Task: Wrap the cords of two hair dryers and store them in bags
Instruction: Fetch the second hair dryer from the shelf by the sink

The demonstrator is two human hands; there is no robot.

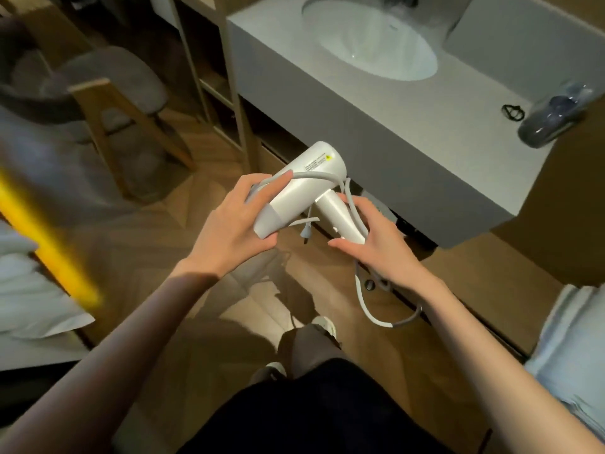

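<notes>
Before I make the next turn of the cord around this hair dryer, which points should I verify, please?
1. Left hand grips the hair dryer body: ok.
2. Right hand holds the handle: ok.
3. Cord wound fully: not ok, a loop hangs below the right hand.
4. Plug hanging free: ok, between the hands.
5. Bag on the counter ready: cannot tell, blurred.

A grey desk (425, 132) spans 12 to 3 o'clock, with an oval white sink (370, 37) sunk into it. A small black loop (513, 112) lies on the desk at 2 o'clock. A grey-cushioned wooden chair (111, 93) stands at 10 o'clock on the wood floor (196, 257). A blurred yellow bar (45, 244) crosses at 9 o'clock.
</notes>
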